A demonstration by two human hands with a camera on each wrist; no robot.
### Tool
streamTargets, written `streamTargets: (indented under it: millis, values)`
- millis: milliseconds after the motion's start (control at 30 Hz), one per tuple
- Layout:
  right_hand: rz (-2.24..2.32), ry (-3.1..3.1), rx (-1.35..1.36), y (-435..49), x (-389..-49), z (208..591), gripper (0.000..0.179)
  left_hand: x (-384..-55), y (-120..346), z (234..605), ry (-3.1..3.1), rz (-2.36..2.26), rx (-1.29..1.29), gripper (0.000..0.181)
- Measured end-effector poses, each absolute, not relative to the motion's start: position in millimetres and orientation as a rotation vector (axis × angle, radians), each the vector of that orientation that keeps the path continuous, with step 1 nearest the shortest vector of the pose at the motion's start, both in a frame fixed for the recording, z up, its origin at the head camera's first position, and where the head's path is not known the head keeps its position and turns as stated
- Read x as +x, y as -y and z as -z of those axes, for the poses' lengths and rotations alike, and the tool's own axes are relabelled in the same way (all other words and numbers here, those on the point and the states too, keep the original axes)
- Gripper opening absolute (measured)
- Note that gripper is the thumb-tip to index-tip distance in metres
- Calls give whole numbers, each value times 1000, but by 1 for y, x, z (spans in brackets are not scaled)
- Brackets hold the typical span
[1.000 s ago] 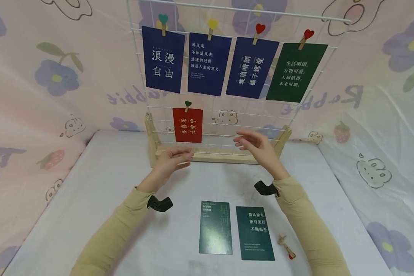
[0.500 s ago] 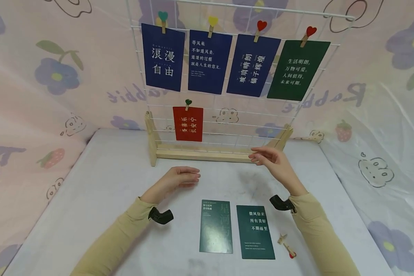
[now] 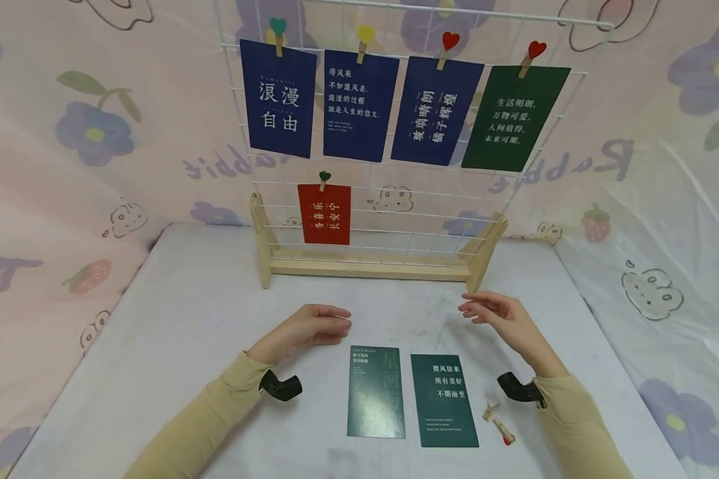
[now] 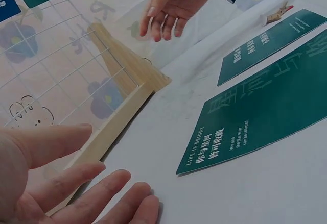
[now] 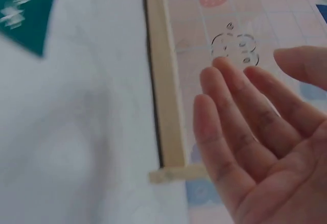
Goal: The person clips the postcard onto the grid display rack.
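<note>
Above the table, my left hand (image 3: 302, 332) holds nothing; its fingers are loosely extended near the top left of a green card (image 3: 376, 392). My right hand (image 3: 506, 322), also holding nothing with relaxed fingers, hovers up and right of a second green card (image 3: 445, 400). Both cards lie flat, side by side. Right of them lie small wooden clips (image 3: 498, 423), one with a red heart. Behind the hands stands a white wire grid rack (image 3: 419, 209) on a wooden base (image 3: 371, 269). A red card (image 3: 326, 214) hangs on its lower part from a dark green heart clip (image 3: 325, 177).
Along the rack's upper part hang three blue cards, among them a left one (image 3: 278, 100), and one green card (image 3: 515, 118), each under a heart clip. A patterned cloth (image 3: 84, 199) rises behind and beside the white tabletop (image 3: 192, 319).
Both hands have drawn back from the rack toward the cards on the table, the right hand also moving to the right. The hanging cards stay where they were.
</note>
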State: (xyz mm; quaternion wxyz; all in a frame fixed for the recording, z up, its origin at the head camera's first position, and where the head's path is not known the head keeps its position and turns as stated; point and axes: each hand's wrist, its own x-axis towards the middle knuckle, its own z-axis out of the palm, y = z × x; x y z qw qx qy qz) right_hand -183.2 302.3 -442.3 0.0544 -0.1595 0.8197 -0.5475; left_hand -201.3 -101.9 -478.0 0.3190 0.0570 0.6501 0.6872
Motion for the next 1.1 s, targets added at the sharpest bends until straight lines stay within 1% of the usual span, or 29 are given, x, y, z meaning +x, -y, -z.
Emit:
streamTargets:
  millis: [433,733,933,1100]
  values:
    - [1627,-2481,-402,-334,-143,464,36,-196,102,476,-1704,-1808,207,40]
    - [1567,-2502,-291,-347,-126,469,37,-190,102,473,-1685,-1789,196,42]
    - [1553,-2448,-281,-355,-119,474,36,-188,101,475,-1693,-1773,160,41]
    - [1485,-2395,-202,-358,-112,472,41,-189,100,476,-1725,-1752,154,39]
